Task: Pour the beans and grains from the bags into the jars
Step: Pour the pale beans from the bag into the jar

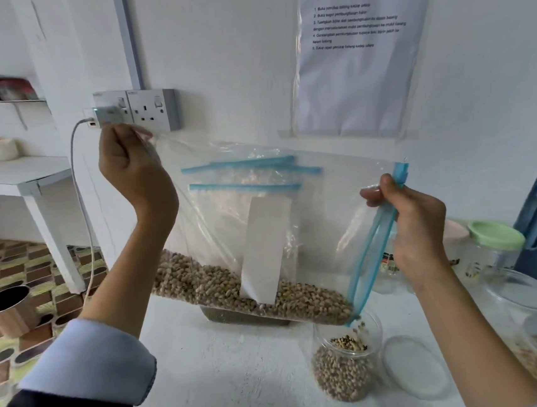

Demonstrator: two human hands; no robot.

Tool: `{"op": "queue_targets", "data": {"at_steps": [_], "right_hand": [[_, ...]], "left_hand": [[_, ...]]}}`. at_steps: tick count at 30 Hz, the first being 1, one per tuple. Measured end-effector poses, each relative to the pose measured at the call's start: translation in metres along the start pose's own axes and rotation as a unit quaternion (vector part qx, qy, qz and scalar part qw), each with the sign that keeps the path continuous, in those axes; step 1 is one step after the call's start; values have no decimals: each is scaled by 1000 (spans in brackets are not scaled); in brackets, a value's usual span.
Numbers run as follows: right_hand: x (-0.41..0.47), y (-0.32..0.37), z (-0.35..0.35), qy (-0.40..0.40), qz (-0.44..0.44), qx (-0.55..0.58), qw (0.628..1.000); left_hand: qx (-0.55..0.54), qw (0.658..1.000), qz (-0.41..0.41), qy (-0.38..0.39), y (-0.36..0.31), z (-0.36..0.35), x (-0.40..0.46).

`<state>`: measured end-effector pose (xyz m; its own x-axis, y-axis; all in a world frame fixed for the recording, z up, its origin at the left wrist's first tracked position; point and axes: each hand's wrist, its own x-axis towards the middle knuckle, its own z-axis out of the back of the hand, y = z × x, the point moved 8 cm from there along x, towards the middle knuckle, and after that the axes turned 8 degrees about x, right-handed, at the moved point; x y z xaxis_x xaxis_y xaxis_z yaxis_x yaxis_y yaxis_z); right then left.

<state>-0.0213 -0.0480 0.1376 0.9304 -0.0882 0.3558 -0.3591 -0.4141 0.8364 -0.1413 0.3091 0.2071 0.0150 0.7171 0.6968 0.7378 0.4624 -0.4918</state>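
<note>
The bag hangs tilted between both hands, its open blue-zip corner lowest, right over the mouth of the open jar on the worktop, beans spilling in. The left hand pinches the raised far corner; the right hand, nearer the jar, curls its fingers round the zip edge. More bags behind blur through the plastic.

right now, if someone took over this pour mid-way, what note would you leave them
Left hand pinches the raised bottom corner of the zip bag. Right hand grips the bag's blue zip edge, aiming the open corner down.
Beans are falling from that corner into the open jar on the white table; the jar is over half full.
Its clear lid lies beside it on the right.
Left: empty the rest of the bag, then close the jar. More bags stand behind; a green-lidded jar waits at the right.
</note>
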Motion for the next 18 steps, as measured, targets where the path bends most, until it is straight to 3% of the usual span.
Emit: {"op": "queue_targets", "data": {"at_steps": [14,18], "right_hand": [[3,-2,-20,51,-26,-18,998],[3,-3,-19,31,-11,-8,999]], "left_hand": [[19,1000,-13,-4,-1,6,11],[18,1000,-17,-4,-4,8,10]]}}
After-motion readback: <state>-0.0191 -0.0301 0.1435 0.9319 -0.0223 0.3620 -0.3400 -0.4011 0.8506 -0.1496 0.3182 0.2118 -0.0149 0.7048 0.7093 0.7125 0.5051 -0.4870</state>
